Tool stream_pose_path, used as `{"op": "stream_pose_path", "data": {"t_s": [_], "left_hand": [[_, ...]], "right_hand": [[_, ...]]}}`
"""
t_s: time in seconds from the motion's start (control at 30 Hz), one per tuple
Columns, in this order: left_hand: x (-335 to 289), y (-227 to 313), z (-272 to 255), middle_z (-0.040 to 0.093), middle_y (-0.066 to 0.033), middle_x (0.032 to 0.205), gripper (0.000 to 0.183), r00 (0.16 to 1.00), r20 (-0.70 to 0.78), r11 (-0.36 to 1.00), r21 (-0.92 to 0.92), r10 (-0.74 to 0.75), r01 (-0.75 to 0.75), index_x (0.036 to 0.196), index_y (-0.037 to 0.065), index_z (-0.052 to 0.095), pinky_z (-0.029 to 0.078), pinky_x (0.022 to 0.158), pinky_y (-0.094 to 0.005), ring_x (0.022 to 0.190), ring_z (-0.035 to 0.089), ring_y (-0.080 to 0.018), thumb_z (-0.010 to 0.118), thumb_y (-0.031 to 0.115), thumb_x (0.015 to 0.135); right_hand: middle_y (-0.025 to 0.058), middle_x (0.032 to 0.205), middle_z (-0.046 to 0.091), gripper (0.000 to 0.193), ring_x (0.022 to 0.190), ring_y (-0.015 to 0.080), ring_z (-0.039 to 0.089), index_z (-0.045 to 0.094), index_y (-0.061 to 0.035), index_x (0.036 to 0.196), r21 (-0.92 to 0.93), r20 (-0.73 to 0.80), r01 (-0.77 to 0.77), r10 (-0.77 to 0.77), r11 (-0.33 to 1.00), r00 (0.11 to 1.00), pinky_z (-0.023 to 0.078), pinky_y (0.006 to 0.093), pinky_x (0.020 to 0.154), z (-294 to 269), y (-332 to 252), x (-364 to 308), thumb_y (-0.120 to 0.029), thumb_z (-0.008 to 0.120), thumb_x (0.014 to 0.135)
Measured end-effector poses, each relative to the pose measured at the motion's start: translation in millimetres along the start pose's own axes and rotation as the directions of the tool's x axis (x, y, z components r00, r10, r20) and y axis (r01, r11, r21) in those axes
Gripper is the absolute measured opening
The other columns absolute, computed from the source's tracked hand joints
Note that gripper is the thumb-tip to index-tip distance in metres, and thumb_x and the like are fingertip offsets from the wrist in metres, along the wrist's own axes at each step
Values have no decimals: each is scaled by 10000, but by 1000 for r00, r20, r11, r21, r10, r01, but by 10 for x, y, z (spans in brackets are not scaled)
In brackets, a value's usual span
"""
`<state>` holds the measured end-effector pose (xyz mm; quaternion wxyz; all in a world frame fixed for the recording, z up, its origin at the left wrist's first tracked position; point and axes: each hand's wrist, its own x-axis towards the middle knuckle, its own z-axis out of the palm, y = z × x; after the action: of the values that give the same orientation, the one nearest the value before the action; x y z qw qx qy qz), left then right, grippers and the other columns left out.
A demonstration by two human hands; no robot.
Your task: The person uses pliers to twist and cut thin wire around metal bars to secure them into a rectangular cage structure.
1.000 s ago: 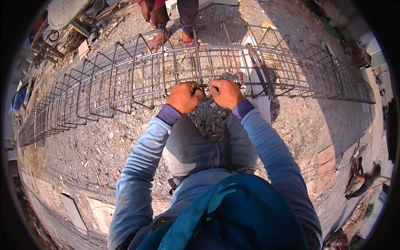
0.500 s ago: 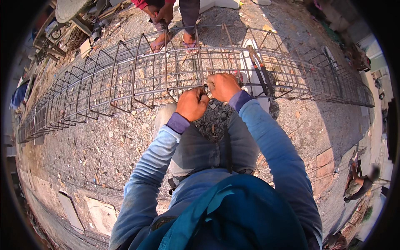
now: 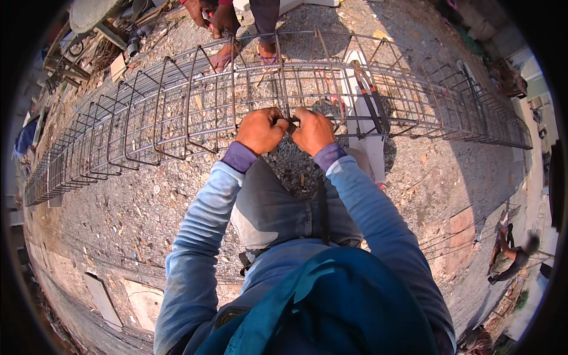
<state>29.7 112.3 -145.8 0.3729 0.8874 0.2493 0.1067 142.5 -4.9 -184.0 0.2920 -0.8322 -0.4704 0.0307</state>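
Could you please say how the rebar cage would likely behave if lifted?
The rebar cage likely feels heavy, with its many metal bars; its long, slender form might sag somewhat, while its boxy section should resist rolling.

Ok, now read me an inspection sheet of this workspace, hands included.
Surface: gravel ground, part sunlit, part shaded.
Job's things: rebar cage stretching across the view.
Clutter: pipes and wood pieces upper left; long-handled tool over white board.
Hands: left hand and right hand close together at the cage's near side; anything pinched is unclear.
Cables: nothing plainly seen.
Surroundings: co-worker at the cage's far side; another person far right.
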Motion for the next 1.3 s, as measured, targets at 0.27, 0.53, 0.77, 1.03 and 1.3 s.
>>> {"op": "stream_pose_path", "data": {"t_s": [0.27, 0.53, 0.77, 1.03, 1.3], "left_hand": [[375, -316, -67, 670, -169, 844, 215, 995, 63, 971, 221, 80, -93, 866, 78, 708, 502, 732, -405, 799, 643, -339, 598, 220, 747], [1006, -836, 261, 671, -126, 1020, 274, 729, 560, 784, 211, 393, -584, 975, 73, 690, 484, 814, -380, 947, 621, -304, 564, 262, 822], [636, -589, 284, 673, -143, 749, 257, 977, 194, 996, -51, 88, -79, 915, 24, 687, 489, 685, -342, 678, 635, -229, 601, 239, 804], [689, -409, 276, 625, -139, 646, 516, 907, 421, 999, -23, -14, 26, 766, -6, 658, 475, 688, -375, 639, 610, -233, 464, 452, 904], [765, -588, 340, 543, -82, 549, 685, 866, 426, 962, -39, 262, -272, 665, 13, 618, 460, 503, -339, 514, 558, -184, 376, 598, 928]], "right_hand": [[193, 702, 620, 206, 688, 394, 613, 587, -25, 782, 346, -69, -29, 56, 938, 996, 484, 453, 614, 115, 126, -30, -204, 689, 770], [151, 617, 595, 199, 560, 333, 602, 593, -65, 754, 282, -187, -51, 108, 958, 976, 457, 394, 510, 220, 10, -94, -230, 683, 818], [162, 613, 581, 198, 574, 358, 588, 579, -57, 739, 266, -248, -16, 84, 964, 965, 451, 410, 514, 263, 26, -104, -212, 678, 812], [164, 707, 613, 164, 653, 388, 597, 571, -53, 821, 231, -326, 111, -31, 967, 945, 468, 444, 574, 287, 89, -140, -184, 668, 800], [138, 682, 599, 273, 634, 365, 606, 532, -46, 921, 155, -233, 38, -1, 987, 972, 475, 431, 574, 325, -7, -250, -251, 680, 817]]}}
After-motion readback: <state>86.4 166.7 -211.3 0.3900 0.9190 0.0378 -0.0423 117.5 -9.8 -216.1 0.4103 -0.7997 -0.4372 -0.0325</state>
